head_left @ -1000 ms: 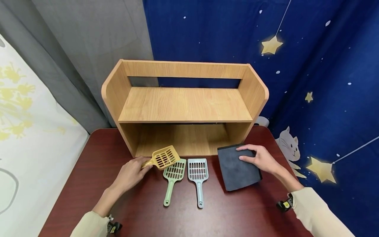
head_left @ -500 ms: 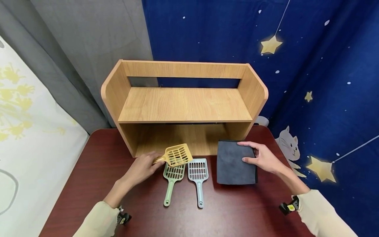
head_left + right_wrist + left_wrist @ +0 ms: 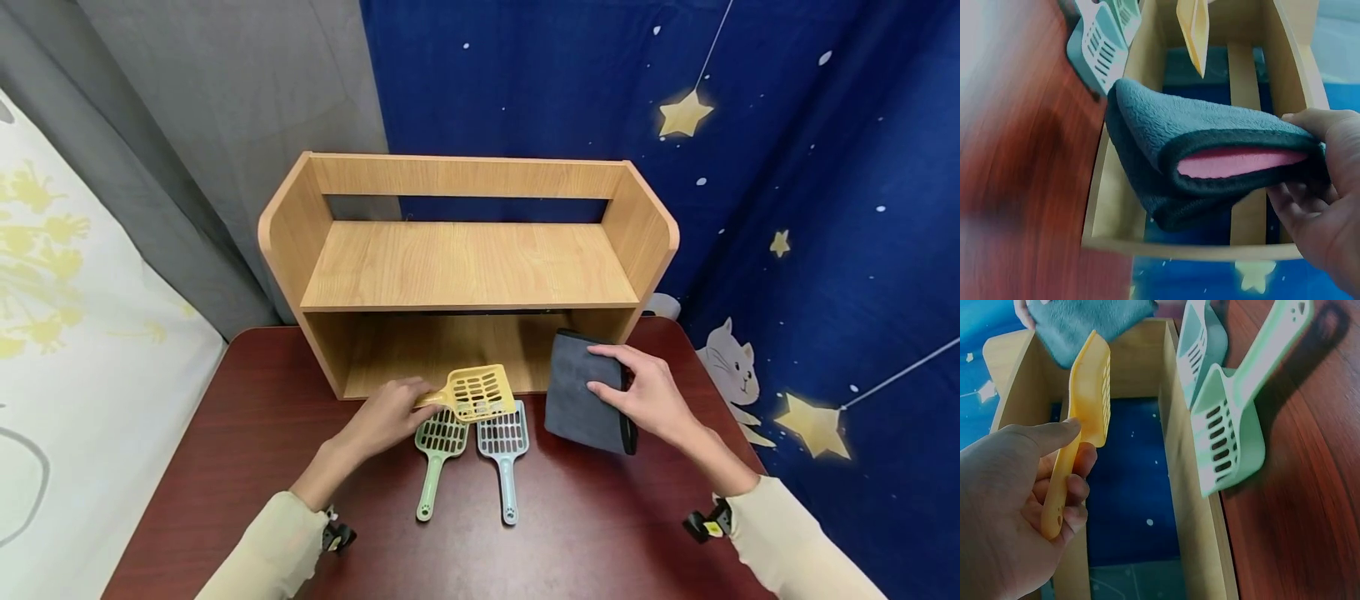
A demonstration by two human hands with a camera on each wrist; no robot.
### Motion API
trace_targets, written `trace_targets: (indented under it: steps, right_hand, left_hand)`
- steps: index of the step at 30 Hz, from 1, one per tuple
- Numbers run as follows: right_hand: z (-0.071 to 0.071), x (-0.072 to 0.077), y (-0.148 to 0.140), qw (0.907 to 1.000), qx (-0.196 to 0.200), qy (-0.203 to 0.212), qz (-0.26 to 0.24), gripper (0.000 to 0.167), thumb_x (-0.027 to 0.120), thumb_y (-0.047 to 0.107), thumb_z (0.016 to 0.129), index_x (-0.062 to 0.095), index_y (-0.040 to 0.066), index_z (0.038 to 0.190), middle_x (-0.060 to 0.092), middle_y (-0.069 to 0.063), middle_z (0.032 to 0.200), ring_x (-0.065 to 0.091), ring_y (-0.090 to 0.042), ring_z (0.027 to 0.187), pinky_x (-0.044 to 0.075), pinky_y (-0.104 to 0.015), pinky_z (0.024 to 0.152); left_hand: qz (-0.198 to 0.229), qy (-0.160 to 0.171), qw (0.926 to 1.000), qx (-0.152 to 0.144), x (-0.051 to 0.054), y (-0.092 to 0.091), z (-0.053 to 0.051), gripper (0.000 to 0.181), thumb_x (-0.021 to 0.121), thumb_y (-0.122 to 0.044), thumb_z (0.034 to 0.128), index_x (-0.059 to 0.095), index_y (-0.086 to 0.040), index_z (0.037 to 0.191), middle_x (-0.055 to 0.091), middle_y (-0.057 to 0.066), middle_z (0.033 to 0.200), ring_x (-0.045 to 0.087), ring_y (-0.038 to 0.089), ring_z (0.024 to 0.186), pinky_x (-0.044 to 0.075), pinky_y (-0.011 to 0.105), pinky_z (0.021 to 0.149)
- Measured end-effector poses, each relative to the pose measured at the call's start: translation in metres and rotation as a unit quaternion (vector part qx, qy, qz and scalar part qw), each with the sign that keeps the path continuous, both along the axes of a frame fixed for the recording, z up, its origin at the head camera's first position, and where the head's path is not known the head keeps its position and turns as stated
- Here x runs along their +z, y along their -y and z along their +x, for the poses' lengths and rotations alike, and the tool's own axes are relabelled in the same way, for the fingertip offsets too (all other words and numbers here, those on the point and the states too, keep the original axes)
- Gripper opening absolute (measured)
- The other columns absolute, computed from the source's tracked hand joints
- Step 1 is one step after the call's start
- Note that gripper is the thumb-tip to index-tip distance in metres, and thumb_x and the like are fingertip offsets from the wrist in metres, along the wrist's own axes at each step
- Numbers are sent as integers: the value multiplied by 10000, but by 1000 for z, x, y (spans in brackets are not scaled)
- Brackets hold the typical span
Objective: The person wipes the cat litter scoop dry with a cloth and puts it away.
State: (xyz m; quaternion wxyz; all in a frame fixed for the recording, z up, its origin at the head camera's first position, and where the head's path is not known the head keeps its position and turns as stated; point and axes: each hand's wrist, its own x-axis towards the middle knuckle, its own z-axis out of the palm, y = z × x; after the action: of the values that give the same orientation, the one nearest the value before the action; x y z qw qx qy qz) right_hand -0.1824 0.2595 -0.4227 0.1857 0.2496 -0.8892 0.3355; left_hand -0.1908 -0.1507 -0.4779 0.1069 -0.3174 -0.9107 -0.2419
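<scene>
My left hand grips the handle of a yellow slotted litter scoop, its thumb laid along the handle in the left wrist view. The scoop is held above the heads of a green litter scoop and a light blue one, both lying on the table with handles toward me. My right hand pinches the right edge of a folded dark grey cloth. In the right wrist view the cloth shows dark edging and a pink inner layer, with the thumb on top and fingers beneath.
A two-level wooden shelf stands at the back of the dark red table, just behind the scoops and cloth. A grey curtain and a blue star-patterned curtain hang behind it. White patterned fabric is at the left.
My left hand has carried the yellow scoop to the right, from beside the green scoop to partly over the blue one. My right hand has turned and tilted the cloth, shifting it slightly left and back.
</scene>
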Motion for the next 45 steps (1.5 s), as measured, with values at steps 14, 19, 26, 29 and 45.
trace_targets:
  steps: [14, 19, 26, 29, 45]
  right_hand:
    - [-5, 2, 64, 9986, 350, -395, -5, 542, 897, 68, 815, 719, 59, 1328, 759, -97, 1179, 723, -217, 986, 562, -379, 796]
    - [-6, 0, 93, 9996, 257, 14, 109, 524, 923, 118, 792, 751, 62, 1284, 776, -124, 1158, 695, -207, 848, 533, -351, 677]
    - [-7, -9, 121, 9966, 57, 822, 102, 532, 914, 157, 792, 760, 90, 1297, 789, -131, 1130, 664, -179, 798, 511, -308, 691]
    - [-7, -12, 126, 9939, 103, 1099, -70, 541, 899, 145, 796, 754, 108, 1317, 797, -122, 1055, 630, -162, 759, 507, -305, 695]
    - [-11, -16, 101, 9942, -371, 1003, 98, 502, 881, 136, 818, 754, 86, 1301, 782, -145, 1171, 737, -294, 1022, 563, -454, 865]
  left_hand:
    - [-62, 277, 9994, -211, 6, -30, -3, 292, 761, -204, 994, 760, 8, 1196, 771, 96, 1080, 740, 244, 981, 592, 429, 876]
    - [-76, 280, 9994, -169, 8, -40, -2, 317, 750, -201, 1002, 746, 27, 1222, 767, 122, 1111, 737, 277, 1015, 585, 457, 899]
    - [-117, 138, 9998, -95, 8, -50, -2, 304, 769, -204, 985, 753, 6, 1205, 753, 79, 1071, 717, 228, 960, 583, 425, 838]
    - [-107, 177, 9997, -118, 7, -53, -1, 294, 757, -211, 996, 754, 0, 1200, 753, 80, 1080, 712, 221, 957, 582, 418, 828]
    - [209, 50, 9997, -129, 4, -45, 1, 275, 762, -194, 987, 758, 4, 1178, 754, 98, 1062, 716, 264, 974, 577, 456, 861]
